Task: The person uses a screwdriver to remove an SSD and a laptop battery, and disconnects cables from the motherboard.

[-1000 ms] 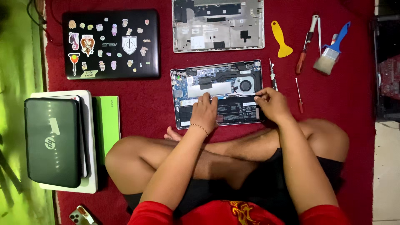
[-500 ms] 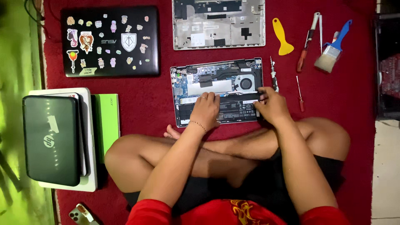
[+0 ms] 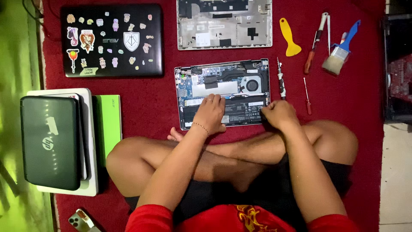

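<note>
Red carpet underlay the opened silver laptop base (image 3: pixel 223 92); my left hand (image 3: pixel 210 114) pressed flat on its fragile board, my right hand (image 3: pixel 278 115) curled closed at its near-right edge.

The opened laptop (image 3: pixel 223 92) lay before the crossed legs, its removed cover (image 3: pixel 224 23) behind it, a closed laptop (image 3: pixel 112 40) to its left, and screwdrivers (image 3: pixel 281 79) beside its right edge.

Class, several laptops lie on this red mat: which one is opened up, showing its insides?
The opened laptop under both hands, with fan and boards exposed; the sticker-covered laptop and the stacked ones stay closed.
</note>
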